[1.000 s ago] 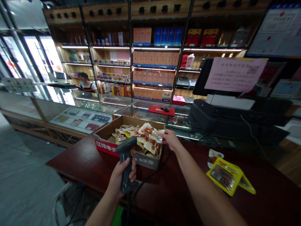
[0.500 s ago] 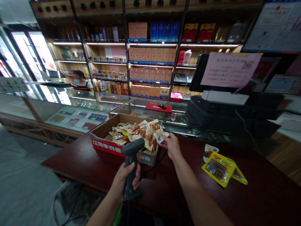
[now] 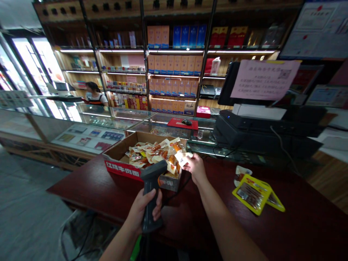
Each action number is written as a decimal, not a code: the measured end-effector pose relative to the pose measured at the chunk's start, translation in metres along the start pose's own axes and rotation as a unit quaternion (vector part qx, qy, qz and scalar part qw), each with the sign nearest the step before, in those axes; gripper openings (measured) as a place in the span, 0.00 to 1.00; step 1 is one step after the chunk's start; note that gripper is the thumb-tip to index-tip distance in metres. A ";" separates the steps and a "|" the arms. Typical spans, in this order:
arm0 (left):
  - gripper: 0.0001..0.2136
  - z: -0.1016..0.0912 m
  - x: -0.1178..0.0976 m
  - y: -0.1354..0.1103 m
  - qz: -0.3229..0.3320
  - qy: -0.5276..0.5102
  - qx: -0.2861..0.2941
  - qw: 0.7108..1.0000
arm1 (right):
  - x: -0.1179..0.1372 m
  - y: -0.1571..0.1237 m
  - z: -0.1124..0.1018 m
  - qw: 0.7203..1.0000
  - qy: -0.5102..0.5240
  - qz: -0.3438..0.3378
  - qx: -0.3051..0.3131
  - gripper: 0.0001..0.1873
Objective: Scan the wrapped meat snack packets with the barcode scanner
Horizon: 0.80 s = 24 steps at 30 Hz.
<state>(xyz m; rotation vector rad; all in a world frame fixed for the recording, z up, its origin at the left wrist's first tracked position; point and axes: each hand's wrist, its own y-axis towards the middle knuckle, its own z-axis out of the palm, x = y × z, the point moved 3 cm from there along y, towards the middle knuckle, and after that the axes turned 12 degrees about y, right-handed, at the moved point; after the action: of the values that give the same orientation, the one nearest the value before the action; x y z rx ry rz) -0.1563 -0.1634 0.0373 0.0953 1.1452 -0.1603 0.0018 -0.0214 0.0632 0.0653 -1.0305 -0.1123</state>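
A dark grey barcode scanner (image 3: 151,192) stands upright in my left hand (image 3: 145,208), whose fingers wrap round its handle. Its head points toward the cardboard box (image 3: 123,170). My right hand (image 3: 196,168) pinches the white end of a clear snack packet (image 3: 179,150) with orange-brown food inside, above the box's right corner. Light falls on the packet's white end. Several similar snack packets (image 3: 146,152) lie heaped in the box. The tips of my right fingers are partly hidden behind the packet.
On the dark red table (image 3: 217,224), yellow snack packs (image 3: 252,194) and one small packet (image 3: 241,174) lie at right. Behind are a glass counter (image 3: 146,121), a mouse (image 3: 186,122) on a red mat, and a monitor (image 3: 228,83). A person (image 3: 95,96) is at the far left.
The packet in my right hand has tilted slightly, and its white end is now brightly lit. The scanner stays in nearly the same place. The view has shifted very slightly.
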 end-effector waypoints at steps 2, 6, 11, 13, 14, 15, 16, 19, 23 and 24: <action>0.14 0.003 0.000 0.001 0.009 -0.010 -0.012 1.000 | 0.003 0.000 -0.004 1.000 0.000 0.000 -0.004 0.13; 0.18 0.013 0.002 0.006 0.004 -0.012 -0.012 1.000 | 0.013 -0.001 -0.023 1.000 -0.002 -0.005 -0.020 0.13; 0.19 0.038 0.010 0.022 -0.014 -0.004 0.025 1.000 | 0.037 -0.009 -0.078 0.997 -0.009 -0.032 -0.069 0.13; 0.21 0.053 0.016 0.030 -0.026 -0.003 0.047 0.999 | 0.048 -0.015 -0.108 0.994 -0.015 -0.046 -0.098 0.13; 0.21 0.062 0.019 0.035 -0.034 -0.003 0.057 0.998 | 0.053 -0.017 -0.124 0.992 -0.018 -0.055 -0.114 0.14; 0.22 0.071 0.024 0.040 -0.041 -0.004 0.066 0.997 | 0.058 -0.020 -0.140 0.989 -0.021 -0.064 -0.130 0.14; 0.22 0.081 0.029 0.044 -0.049 -0.004 0.075 0.996 | 0.062 -0.022 -0.155 0.986 -0.025 -0.071 -0.146 0.15; 0.22 0.110 0.047 0.058 -0.067 -0.003 0.104 0.992 | 0.071 -0.028 -0.196 0.977 -0.034 -0.091 -0.187 0.16; 0.23 0.142 0.068 0.071 -0.092 0.002 0.129 0.987 | 0.069 -0.028 -0.231 0.968 -0.054 -0.107 -0.220 0.16; 0.23 0.148 0.071 0.073 -0.097 0.004 0.133 0.986 | 0.066 -0.026 -0.236 0.966 -0.063 -0.108 -0.225 0.16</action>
<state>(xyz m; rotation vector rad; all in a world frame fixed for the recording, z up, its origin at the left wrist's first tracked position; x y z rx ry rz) 0.0179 -0.1202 0.0323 0.2201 1.1354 -0.4868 0.2367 -0.0554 -0.0046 -0.2467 -1.1010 -0.5533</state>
